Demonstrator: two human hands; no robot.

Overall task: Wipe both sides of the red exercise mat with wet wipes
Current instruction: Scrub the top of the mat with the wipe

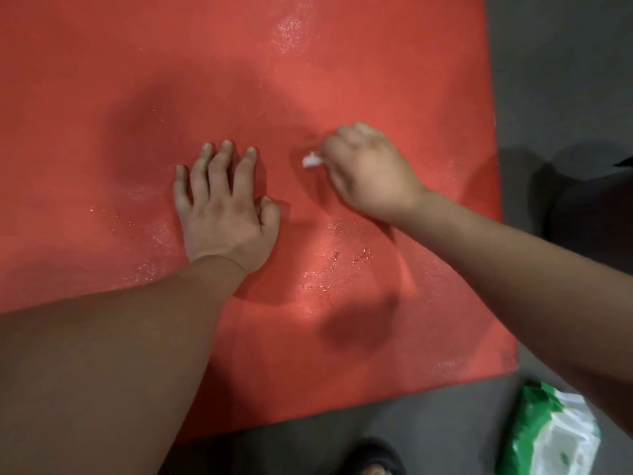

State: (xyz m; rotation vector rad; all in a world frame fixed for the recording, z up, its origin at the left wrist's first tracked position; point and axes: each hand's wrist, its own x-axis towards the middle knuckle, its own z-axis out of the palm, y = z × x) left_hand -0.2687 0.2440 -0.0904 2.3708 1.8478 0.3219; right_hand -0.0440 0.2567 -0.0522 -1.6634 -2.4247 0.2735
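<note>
One red mat (pixel 376 80); two hands; one wipe (pixel 311 161).

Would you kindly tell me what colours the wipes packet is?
The wipes packet is green and white; head view.

On grey floor (pixel 548 63): red mat (pixel 239 63) flat; green-white pack (pixel 555 437), possibly wipes, near corner.

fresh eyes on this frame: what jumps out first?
The red mat fills nearly the whole view, with wet glints near its middle and top. At centre the left hand rests on it, while the right hand beside it grips a small wadded white wipe. A green-and-white wipe pack lies on the grey floor at bottom right, off the mat.
</note>
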